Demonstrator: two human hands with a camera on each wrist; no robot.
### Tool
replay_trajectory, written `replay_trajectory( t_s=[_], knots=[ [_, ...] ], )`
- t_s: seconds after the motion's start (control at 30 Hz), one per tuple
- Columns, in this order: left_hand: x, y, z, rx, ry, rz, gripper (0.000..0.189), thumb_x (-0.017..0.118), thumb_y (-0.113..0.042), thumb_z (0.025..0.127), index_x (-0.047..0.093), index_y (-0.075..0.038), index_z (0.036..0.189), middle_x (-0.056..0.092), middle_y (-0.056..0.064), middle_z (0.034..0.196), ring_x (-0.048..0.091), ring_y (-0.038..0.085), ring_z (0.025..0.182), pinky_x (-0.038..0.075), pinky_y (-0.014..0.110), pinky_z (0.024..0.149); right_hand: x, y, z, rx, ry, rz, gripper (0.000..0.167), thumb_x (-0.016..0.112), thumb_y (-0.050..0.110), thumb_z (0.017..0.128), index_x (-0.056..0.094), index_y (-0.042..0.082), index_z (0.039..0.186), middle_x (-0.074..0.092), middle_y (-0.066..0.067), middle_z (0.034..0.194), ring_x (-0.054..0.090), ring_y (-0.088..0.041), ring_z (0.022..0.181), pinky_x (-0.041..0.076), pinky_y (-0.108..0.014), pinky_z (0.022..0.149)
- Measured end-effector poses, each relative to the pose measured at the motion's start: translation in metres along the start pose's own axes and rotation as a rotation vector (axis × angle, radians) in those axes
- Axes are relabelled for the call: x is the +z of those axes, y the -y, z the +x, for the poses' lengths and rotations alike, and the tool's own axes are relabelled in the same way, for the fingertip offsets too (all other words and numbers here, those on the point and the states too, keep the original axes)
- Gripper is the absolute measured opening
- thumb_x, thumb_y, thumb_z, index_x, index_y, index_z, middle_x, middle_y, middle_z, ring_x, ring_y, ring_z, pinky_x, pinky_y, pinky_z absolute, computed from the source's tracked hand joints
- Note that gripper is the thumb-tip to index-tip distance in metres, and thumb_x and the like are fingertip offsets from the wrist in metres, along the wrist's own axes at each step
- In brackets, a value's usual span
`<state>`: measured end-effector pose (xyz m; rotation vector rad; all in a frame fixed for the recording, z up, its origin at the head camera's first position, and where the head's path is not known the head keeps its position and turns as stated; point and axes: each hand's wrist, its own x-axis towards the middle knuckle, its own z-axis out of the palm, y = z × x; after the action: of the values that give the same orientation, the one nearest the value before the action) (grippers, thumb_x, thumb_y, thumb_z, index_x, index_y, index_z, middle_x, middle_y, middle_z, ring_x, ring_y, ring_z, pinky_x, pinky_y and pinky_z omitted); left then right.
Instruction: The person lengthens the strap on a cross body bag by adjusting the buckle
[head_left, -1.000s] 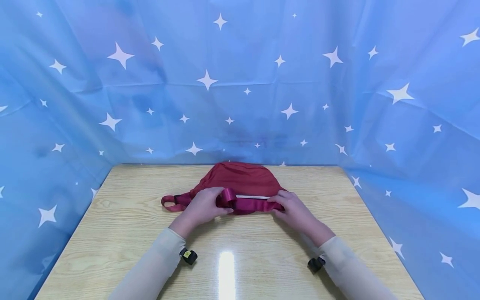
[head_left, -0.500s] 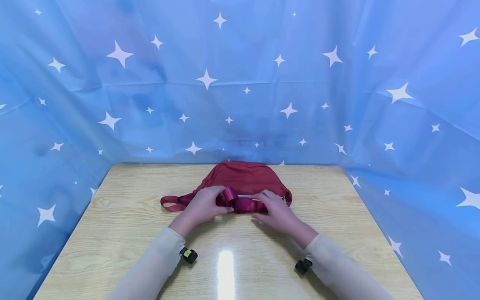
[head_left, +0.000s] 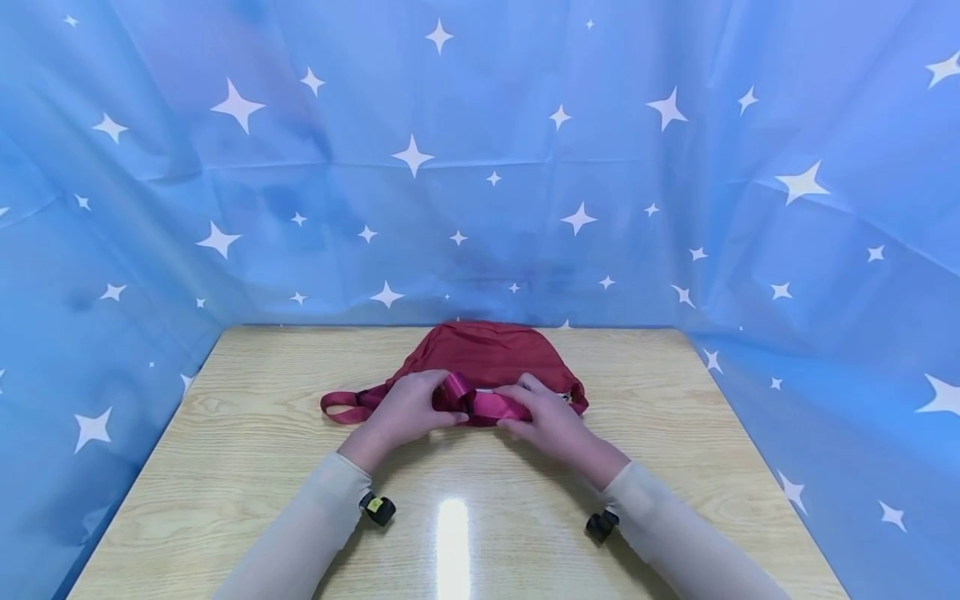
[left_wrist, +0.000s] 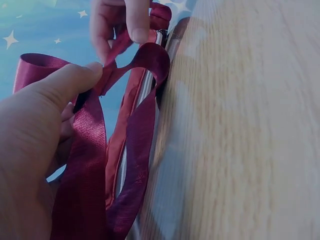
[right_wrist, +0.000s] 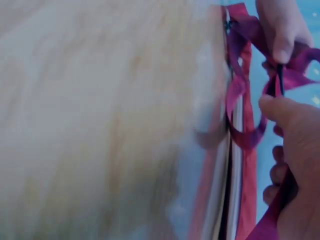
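A dark red waist bag (head_left: 491, 354) lies on the table, its zipper side toward me. My left hand (head_left: 408, 408) pinches the bag's magenta strap (left_wrist: 87, 150) at a small black piece (right_wrist: 280, 80), probably a strap slider; the fingers partly cover it. Just to the right, my right hand (head_left: 551, 417) holds another stretch of that strap between thumb and fingers. Slack webbing hangs in loops between and below the hands in both wrist views. A short strap loop stands up by the left fingertips in the head view.
The wooden table (head_left: 262, 467) ends at a blue curtain (head_left: 480, 208) with white stars, close behind the bag. Left of the bag lies a strap loop (head_left: 341, 407). A bright light reflection (head_left: 453, 550) shows on the near tabletop.
My right hand has moved left along the strap, from the bag's right end to near the left hand, uncovering that end. The left hand has stayed in place.
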<state>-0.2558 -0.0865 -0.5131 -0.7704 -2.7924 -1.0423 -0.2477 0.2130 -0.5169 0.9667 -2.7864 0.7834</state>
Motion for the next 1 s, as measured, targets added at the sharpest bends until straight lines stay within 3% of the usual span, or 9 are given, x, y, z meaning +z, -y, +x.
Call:
replay_trajectory(
  t_s=[0.1, 0.33, 0.43, 0.6, 0.67, 0.77, 1.0],
  knots=[
    [-0.002, 0.000, 0.000, -0.001, 0.002, 0.007, 0.036, 0.095, -0.043, 0.088, 0.068, -0.028, 0.106, 0.067, -0.017, 0.095, 0.064, 0.008, 0.089, 0.056, 0.035, 0.083, -0.008, -0.006, -0.004, -0.010, 0.003, 0.015, 0.050, 0.087, 0.030, 0.099, 0.072, 0.024, 0.146, 0.052, 0.009, 0.105, 0.053, -0.010, 0.080, 0.049, -0.029, 0.069],
    [-0.009, 0.001, -0.004, -0.058, 0.008, -0.048, 0.046, 0.094, -0.041, 0.090, 0.075, -0.020, 0.126, 0.074, -0.009, 0.110, 0.069, 0.013, 0.103, 0.058, 0.040, 0.094, -0.027, -0.034, -0.019, 0.006, 0.005, -0.021, 0.048, 0.091, 0.018, 0.095, 0.074, 0.017, 0.139, 0.053, 0.007, 0.106, 0.051, -0.010, 0.081, 0.048, -0.030, 0.071],
    [-0.012, 0.001, -0.005, -0.053, 0.007, -0.055, 0.047, 0.094, -0.042, 0.091, 0.075, -0.019, 0.127, 0.073, -0.008, 0.110, 0.068, 0.014, 0.103, 0.058, 0.041, 0.094, -0.028, -0.039, -0.022, 0.018, 0.041, -0.038, 0.049, 0.090, 0.025, 0.096, 0.073, 0.017, 0.141, 0.054, 0.007, 0.108, 0.052, -0.010, 0.083, 0.049, -0.031, 0.073],
    [-0.011, 0.000, -0.005, -0.035, 0.003, -0.057, 0.047, 0.094, -0.043, 0.091, 0.075, -0.019, 0.128, 0.073, -0.009, 0.109, 0.068, 0.013, 0.101, 0.058, 0.042, 0.093, -0.019, -0.022, -0.015, 0.023, 0.074, -0.106, 0.061, 0.089, 0.035, 0.097, 0.066, 0.014, 0.149, 0.062, 0.000, 0.121, 0.064, -0.020, 0.105, 0.058, -0.043, 0.092],
    [-0.011, 0.000, -0.005, -0.032, -0.004, -0.056, 0.047, 0.094, -0.042, 0.090, 0.075, -0.020, 0.127, 0.074, -0.009, 0.109, 0.068, 0.013, 0.101, 0.058, 0.042, 0.093, -0.013, -0.010, -0.009, 0.025, 0.071, -0.126, 0.066, 0.089, 0.038, 0.096, 0.064, 0.013, 0.151, 0.066, -0.004, 0.127, 0.065, -0.026, 0.117, 0.056, -0.050, 0.102],
    [-0.010, -0.001, -0.005, -0.026, -0.012, -0.052, 0.046, 0.095, -0.043, 0.090, 0.076, -0.021, 0.126, 0.074, -0.010, 0.109, 0.068, 0.012, 0.101, 0.058, 0.041, 0.092, -0.001, 0.005, 0.002, 0.012, 0.064, -0.133, 0.069, 0.088, 0.041, 0.096, 0.062, 0.012, 0.152, 0.067, -0.008, 0.132, 0.064, -0.031, 0.124, 0.054, -0.054, 0.107],
    [-0.009, -0.002, -0.004, -0.009, -0.026, -0.039, 0.045, 0.095, -0.043, 0.090, 0.076, -0.021, 0.125, 0.074, -0.010, 0.107, 0.069, 0.012, 0.098, 0.059, 0.039, 0.089, 0.019, 0.027, 0.021, -0.006, 0.021, -0.145, 0.058, 0.086, 0.041, 0.099, 0.065, 0.014, 0.146, 0.061, -0.004, 0.121, 0.061, -0.024, 0.102, 0.051, -0.046, 0.092]
  ],
)
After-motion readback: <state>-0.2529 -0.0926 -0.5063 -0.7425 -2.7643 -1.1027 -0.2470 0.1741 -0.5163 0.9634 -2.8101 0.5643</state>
